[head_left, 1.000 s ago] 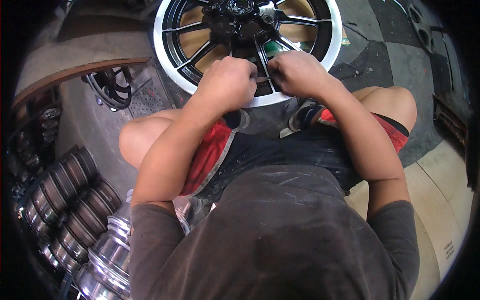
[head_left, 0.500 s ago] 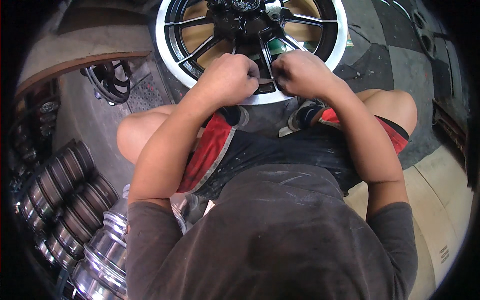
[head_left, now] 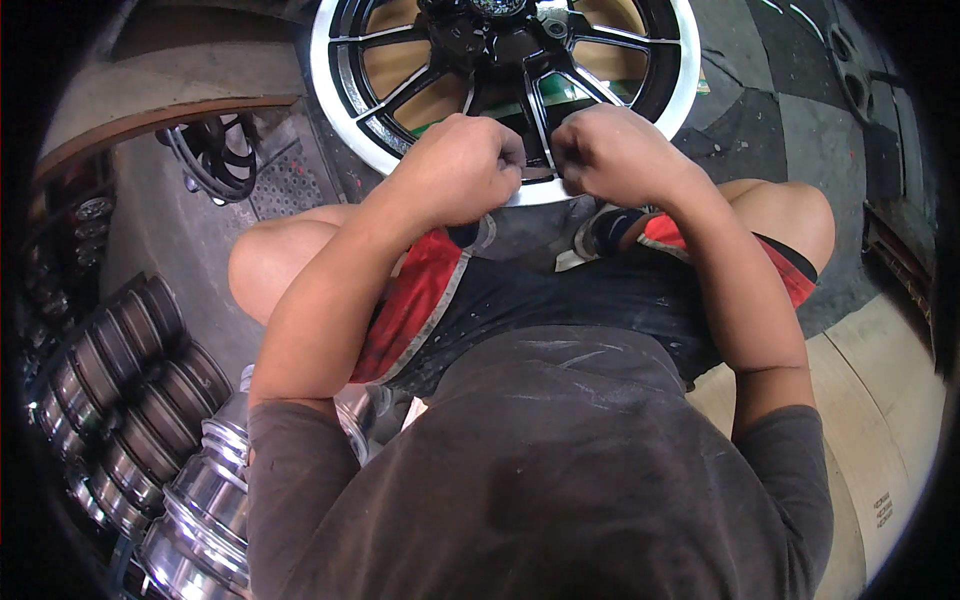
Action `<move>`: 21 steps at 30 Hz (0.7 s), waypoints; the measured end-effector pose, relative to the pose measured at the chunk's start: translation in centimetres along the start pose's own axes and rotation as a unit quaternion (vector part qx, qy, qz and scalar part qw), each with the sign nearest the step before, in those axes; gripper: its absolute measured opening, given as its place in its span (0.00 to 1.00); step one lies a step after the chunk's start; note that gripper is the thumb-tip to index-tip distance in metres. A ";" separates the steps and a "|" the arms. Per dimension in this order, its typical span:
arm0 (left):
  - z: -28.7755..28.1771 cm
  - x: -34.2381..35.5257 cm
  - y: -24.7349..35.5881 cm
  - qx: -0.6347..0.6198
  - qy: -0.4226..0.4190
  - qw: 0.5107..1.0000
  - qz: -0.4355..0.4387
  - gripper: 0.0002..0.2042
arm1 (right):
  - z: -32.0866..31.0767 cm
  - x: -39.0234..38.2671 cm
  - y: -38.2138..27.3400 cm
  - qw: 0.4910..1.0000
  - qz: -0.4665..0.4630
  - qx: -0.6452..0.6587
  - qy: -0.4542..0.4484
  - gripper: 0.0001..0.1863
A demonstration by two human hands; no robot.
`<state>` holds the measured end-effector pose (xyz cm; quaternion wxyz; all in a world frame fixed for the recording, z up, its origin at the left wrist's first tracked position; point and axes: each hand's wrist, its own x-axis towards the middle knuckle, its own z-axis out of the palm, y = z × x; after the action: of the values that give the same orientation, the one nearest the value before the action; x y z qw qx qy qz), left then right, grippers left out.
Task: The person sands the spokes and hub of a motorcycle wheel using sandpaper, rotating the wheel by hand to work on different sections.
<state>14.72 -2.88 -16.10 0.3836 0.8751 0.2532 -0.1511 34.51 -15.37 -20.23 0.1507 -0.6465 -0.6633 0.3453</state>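
An alloy wheel with black spokes, bright machined edges and a silver outer lip lies flat before me, its far part cut off by the upper picture edge. Over its near edge my left hand is closed, knuckles up, the fingers curled inward. Facing it across one spoke, my right hand is closed as well, its fingertips pointing down at the spoke and lip. A small reddish-brown bit shows between the hands; I cannot make out what it is. Both hands' fingertips are largely hidden.
Tan cardboard shows through the spokes. Stacked wheel rims stand at lower left, another dark wheel at upper left. Cardboard sheets lie at right. A loose round part rests far right. My bent knees flank the wheel.
My hands have drawn slightly apart, the right one a little to the right. The wheel appears shifted slightly upward in view. Both hands stay closed.
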 end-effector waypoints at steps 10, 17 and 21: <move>-2.2 -0.4 0.0 -0.016 0.036 0.999 -0.015 0.13 | -2.9 -0.2 1.0 0.985 0.054 0.162 0.038 0.06; -2.4 0.7 0.9 -0.397 0.184 0.892 0.112 0.10 | -4.2 -0.4 0.0 0.928 -0.097 0.339 0.119 0.30; -1.5 1.4 0.9 -0.257 0.251 0.905 0.227 0.12 | -3.9 -0.4 -1.5 0.929 -0.036 0.366 0.037 0.25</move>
<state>16.45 -1.81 -15.21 0.5429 0.7892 0.1655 0.2348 36.00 -14.65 -16.35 0.4139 -0.5342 -0.5077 0.5344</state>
